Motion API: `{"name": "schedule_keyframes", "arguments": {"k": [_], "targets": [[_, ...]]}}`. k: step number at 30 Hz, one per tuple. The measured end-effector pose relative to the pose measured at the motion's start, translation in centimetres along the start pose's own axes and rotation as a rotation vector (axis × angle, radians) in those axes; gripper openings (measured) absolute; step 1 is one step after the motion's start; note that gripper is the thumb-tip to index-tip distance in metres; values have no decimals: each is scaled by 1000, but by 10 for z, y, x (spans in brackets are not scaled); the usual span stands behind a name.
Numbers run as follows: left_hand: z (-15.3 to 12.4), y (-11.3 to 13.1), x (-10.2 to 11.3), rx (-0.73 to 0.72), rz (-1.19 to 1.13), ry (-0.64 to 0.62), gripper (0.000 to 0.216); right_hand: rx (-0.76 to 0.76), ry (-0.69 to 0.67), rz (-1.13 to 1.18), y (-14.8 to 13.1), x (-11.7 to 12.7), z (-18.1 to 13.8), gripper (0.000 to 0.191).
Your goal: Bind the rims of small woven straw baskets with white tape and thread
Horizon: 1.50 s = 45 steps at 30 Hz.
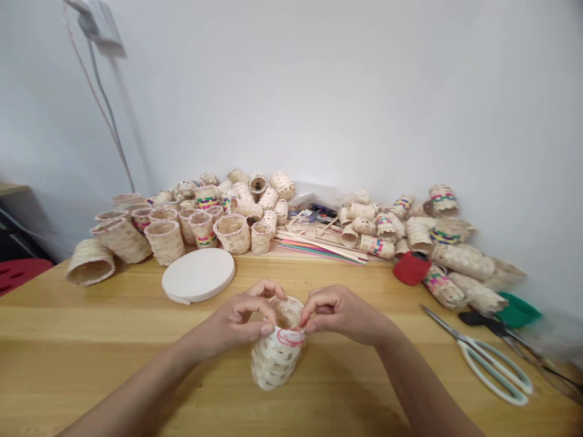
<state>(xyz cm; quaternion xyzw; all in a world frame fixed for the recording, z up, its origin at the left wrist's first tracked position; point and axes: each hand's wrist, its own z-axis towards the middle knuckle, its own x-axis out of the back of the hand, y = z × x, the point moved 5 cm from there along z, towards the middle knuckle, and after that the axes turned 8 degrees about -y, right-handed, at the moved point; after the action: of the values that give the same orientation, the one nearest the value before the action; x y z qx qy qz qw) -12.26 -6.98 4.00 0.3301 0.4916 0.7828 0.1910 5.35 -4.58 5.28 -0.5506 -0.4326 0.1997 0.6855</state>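
Observation:
A small woven bamboo basket [274,363] stands tilted above the wooden table in front of me, mouth upward. My left hand [255,312] grips its rim from the left, thumb outside and fingers over the edge. At the right side of the rim, the thumb and fingers of my right hand [334,314] are pinched together at a thin pink string [290,337]. That string hangs in loops over the front, just below a white band along the rim. Exactly how its end sits between my right fingertips is hidden.
Behind lies a flat white roll of strip [199,274]. Several finished baskets [164,241] crowd the back left, more woven pieces [462,261] the back right. Coloured strips [321,247] lie between them. White-handled scissors [489,364] and a black-handled tool [483,320] rest at right.

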Motion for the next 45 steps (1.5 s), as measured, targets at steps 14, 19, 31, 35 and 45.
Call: {"name": "schedule_keyframes", "arguments": {"k": [14,19,31,35,45], "targets": [[-1,2,-5,18,-23,-76,28,-257,549,-587,19,32,-1,26],[-1,1,-8,10,-37,-96,26,-458,777,-809,38,65,-14,17],[-1,14,1,6,190,38,27,-30,473,-499,-10,19,-7,33],[-2,13,3,-7,290,117,20,87,181,-467,-19,-16,2,20],[-4,-31,13,85,-107,145,84,239,269,-537,-24,-18,7,19]]}}
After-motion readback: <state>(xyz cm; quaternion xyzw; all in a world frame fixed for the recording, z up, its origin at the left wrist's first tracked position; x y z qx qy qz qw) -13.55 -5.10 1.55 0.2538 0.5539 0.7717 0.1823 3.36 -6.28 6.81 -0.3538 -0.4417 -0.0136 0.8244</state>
